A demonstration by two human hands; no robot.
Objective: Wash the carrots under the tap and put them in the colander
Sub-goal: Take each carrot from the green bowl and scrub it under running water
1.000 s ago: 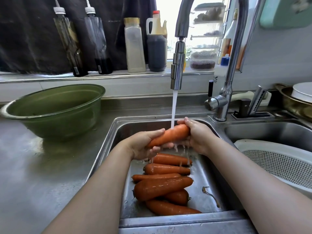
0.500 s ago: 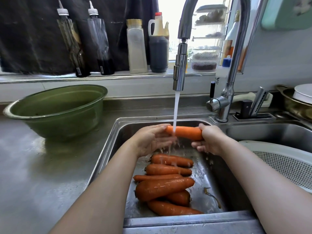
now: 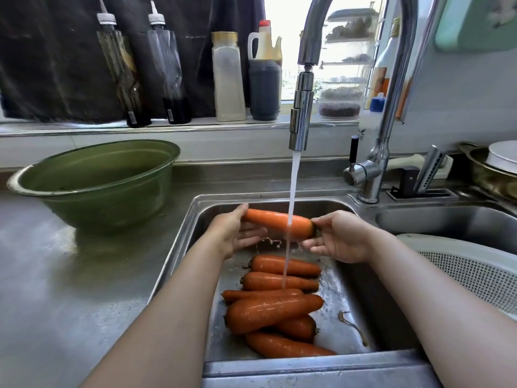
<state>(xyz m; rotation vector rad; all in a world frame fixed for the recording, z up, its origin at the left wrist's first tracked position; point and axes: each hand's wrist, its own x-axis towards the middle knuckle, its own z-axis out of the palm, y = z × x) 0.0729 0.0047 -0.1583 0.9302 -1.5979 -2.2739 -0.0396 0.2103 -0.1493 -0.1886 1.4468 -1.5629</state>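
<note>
I hold one orange carrot (image 3: pixel 277 223) level over the left sink basin (image 3: pixel 349 312). My left hand (image 3: pixel 237 233) grips its thin end and my right hand (image 3: pixel 340 236) pinches its thick end. Water from the tap (image 3: pixel 300 119) runs onto the carrot's right half. Below, several wet carrots (image 3: pixel 274 309) lie piled on the basin floor. The white colander (image 3: pixel 475 273) sits in the right basin, beyond my right forearm, with nothing visible in it.
A green bowl (image 3: pixel 98 180) stands on the steel counter (image 3: pixel 70 289) to the left. Bottles line the window ledge (image 3: pixel 167 127) behind the tap. A knife block (image 3: pixel 419 183) and a pot (image 3: pixel 492 175) are at the back right.
The carrot has gone from tilted to level and shifted left under the stream. My hands have slid apart toward its two ends.
</note>
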